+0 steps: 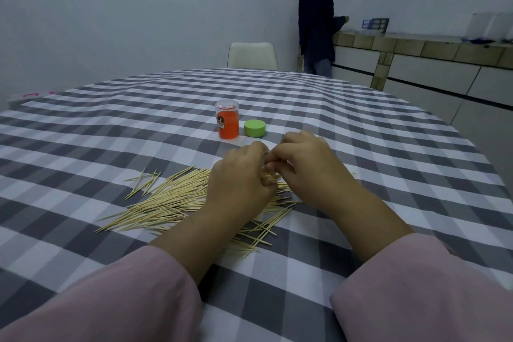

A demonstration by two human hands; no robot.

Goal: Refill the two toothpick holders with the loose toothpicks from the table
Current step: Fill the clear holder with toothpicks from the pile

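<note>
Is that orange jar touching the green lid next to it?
Apart. The head view shows a narrow strip of checked cloth between the orange jar and the green lid, which lies to its right.

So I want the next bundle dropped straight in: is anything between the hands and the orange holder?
On the cloth, nothing visible: bare checked tablecloth lies between the hands and the orange holder. But the holder wears a clear cap, so its mouth looks closed. The green lid sits beside it, right of the path.
</note>
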